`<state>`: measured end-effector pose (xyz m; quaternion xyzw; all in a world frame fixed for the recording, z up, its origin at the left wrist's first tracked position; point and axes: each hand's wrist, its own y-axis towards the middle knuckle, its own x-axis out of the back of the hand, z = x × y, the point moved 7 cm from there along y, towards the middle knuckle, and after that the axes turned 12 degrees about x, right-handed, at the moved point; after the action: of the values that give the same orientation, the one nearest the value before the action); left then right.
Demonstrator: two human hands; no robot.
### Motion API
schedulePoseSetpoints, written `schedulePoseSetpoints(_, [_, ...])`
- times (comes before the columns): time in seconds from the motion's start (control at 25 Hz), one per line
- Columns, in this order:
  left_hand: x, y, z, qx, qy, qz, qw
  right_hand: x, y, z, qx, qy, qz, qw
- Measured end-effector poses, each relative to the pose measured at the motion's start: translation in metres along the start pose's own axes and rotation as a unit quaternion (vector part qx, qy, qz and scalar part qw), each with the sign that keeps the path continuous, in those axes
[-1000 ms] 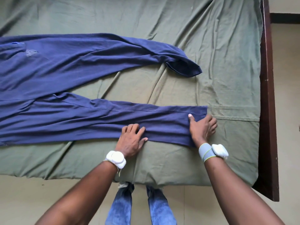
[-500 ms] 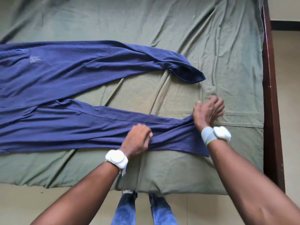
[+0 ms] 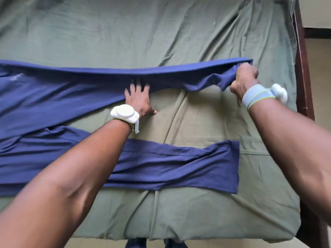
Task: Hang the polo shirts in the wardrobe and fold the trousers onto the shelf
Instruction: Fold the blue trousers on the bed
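Both hands had left the near leg of the trousers (image 3: 53, 97) on the bed (image 3: 179, 33). The right hand (image 3: 244, 80), at two o'clock, gripped the far leg's hem, now pulled straight; the left hand (image 3: 138, 100) pressed flat, fingers spread, mid-leg.

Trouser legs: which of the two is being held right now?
The far leg: the right hand grips its cuff end and the left hand presses its middle. The near leg lies flat, untouched.
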<state>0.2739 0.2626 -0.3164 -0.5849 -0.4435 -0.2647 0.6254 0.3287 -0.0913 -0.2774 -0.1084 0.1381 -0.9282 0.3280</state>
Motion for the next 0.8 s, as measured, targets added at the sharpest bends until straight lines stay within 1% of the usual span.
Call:
schedulePoseSetpoints(0.04, [-0.001, 0.003, -0.001, 0.003, 0.009, 0.006, 1.000, -0.015, 0.026, -0.004, -0.013, -0.033, 0.028, 0.999])
schedulePoseSetpoints(0.08, [-0.002, 0.004, -0.001, 0.006, 0.017, 0.014, 1.000, -0.022, 0.053, -0.007, -0.001, -0.111, 0.035, 0.993])
schedulePoseSetpoints(0.16, [-0.002, 0.007, -0.002, 0.010, 0.028, 0.028, 0.999, -0.028, 0.100, -0.010, 0.007, -0.263, 0.044, 0.964])
schedulePoseSetpoints(0.2, [-0.001, 0.009, -0.005, 0.010, 0.035, 0.029, 0.999, -0.026, 0.089, 0.007, 0.010, -0.326, 0.051, 0.944])
schedulePoseSetpoints(0.24, [-0.001, 0.010, -0.008, 0.005, 0.041, 0.027, 0.999, -0.022, 0.061, 0.030, 0.025, -0.366, 0.041, 0.929])
schedulePoseSetpoints(0.28, [-0.001, 0.011, -0.011, -0.004, 0.046, 0.026, 0.999, -0.017, 0.051, 0.037, 0.037, -0.374, 0.019, 0.926])
schedulePoseSetpoints(0.32, [-0.001, 0.011, -0.013, -0.016, 0.046, 0.025, 0.999, -0.013, 0.045, 0.032, 0.038, -0.372, 0.020, 0.927])
schedulePoseSetpoints(0.36, [0.000, 0.009, -0.014, -0.030, 0.043, 0.018, 0.998, -0.009, 0.045, 0.018, 0.036, -0.370, 0.042, 0.927])
schedulePoseSetpoints(0.4, [0.001, 0.007, -0.013, -0.048, 0.039, 0.002, 0.998, 0.000, 0.050, -0.003, 0.024, -0.351, 0.047, 0.935])
schedulePoseSetpoints(0.44, [0.002, 0.004, -0.012, -0.073, 0.038, -0.029, 0.996, 0.011, 0.047, -0.022, 0.000, -0.354, 0.041, 0.934])
schedulePoseSetpoints(0.52, [0.005, -0.006, -0.008, -0.128, 0.047, -0.126, 0.983, 0.024, 0.041, -0.050, -0.052, -0.331, -0.010, 0.942])
schedulePoseSetpoints(0.56, [0.005, -0.009, -0.005, -0.130, 0.048, -0.170, 0.976, 0.026, 0.030, -0.054, -0.067, -0.317, -0.032, 0.946])
schedulePoseSetpoints(0.6, [0.006, -0.010, -0.004, -0.115, 0.046, -0.198, 0.972, 0.025, 0.018, -0.057, -0.079, -0.329, -0.040, 0.940])
schedulePoseSetpoints(0.64, [0.005, -0.009, -0.006, -0.102, 0.049, -0.212, 0.971, 0.024, 0.012, -0.057, -0.068, -0.373, -0.046, 0.924])
schedulePoseSetpoints(0.72, [0.005, -0.007, -0.016, -0.088, 0.062, -0.217, 0.970, 0.026, 0.004, -0.046, -0.002, -0.436, -0.059, 0.898])
schedulePoseSetpoints(0.76, [0.006, -0.005, -0.019, -0.077, 0.068, -0.219, 0.970, 0.021, 0.000, -0.043, 0.037, -0.464, -0.034, 0.884])
schedulePoseSetpoints(0.8, [0.006, -0.003, -0.020, -0.068, 0.066, -0.219, 0.971, 0.017, 0.000, -0.041, 0.052, -0.447, -0.024, 0.893])
